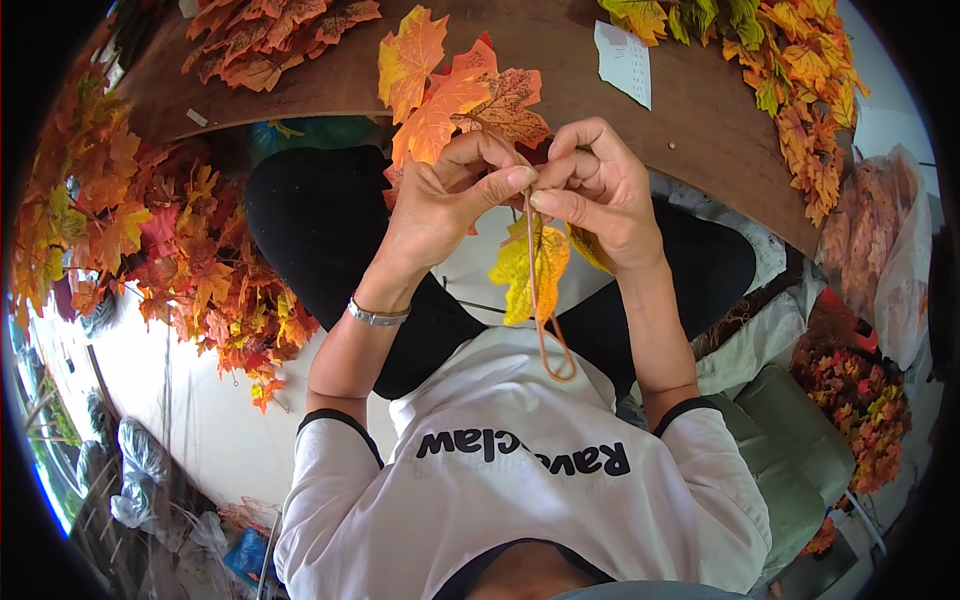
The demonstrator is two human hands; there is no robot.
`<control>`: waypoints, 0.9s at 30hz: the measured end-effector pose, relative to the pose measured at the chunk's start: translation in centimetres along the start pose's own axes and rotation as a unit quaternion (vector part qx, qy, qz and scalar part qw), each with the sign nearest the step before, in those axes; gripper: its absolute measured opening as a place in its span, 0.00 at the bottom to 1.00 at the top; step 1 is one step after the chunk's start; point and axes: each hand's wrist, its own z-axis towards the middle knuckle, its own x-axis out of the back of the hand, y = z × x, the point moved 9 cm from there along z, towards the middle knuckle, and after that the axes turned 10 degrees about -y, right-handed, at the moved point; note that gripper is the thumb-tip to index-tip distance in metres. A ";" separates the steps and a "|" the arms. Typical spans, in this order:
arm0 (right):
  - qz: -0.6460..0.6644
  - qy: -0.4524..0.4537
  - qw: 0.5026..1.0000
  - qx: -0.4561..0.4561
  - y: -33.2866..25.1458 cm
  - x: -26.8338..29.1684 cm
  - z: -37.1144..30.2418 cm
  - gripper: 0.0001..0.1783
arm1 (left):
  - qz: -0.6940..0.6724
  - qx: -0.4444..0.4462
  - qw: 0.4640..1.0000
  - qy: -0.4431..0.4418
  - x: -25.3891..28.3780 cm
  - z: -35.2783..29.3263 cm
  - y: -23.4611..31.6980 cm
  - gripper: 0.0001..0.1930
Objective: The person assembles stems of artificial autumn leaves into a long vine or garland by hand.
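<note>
At the left, a dense mass of orange and red artificial leaves [190, 260] hangs beside the work position; next, an orange leaf bunch [265, 40] lies on the brown tabletop [330, 85]. At centre, the left hand [435, 205] pinches a thin tan strand [532, 250] between thumb and fingers, above the lap, near the table edge. An orange leaf spray [435, 120] stands above that hand; yellow-green leaves [510, 270] hang below the fingertips, beside the strand. The right hand [605, 205] pinches the same junction, its fingertips meeting those of the left. Status, by judgement: partly complete. Leaves are gathered at the junction, but handling there appears unfinished, and the strand's lower end hangs as a slack loop. Whether the leaves are secured cannot be told. Further right, a yellow-orange leaf bunch [795, 90] rests on the table; whether it is finished or awaiting work is not shown.
</note>
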 end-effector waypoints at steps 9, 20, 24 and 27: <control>0.061 -0.084 0.989 -0.107 1.5 0.0 0.2 0.19 | 0.047 -0.004 0.998 -0.040 -1.1 0.4 0.5 0.04; 0.131 -0.023 0.989 -0.061 2.2 0.2 0.2 0.17 | 0.030 -0.014 0.999 -0.016 -0.5 0.1 -0.1 0.06; 0.183 0.012 0.983 -0.031 2.7 0.4 0.2 0.17 | 0.050 -0.016 0.999 -0.014 -0.1 0.3 -0.4 0.05; 0.176 0.037 0.983 -0.034 3.1 1.1 0.3 0.14 | -0.010 0.010 1.000 0.008 0.0 0.4 -0.9 0.05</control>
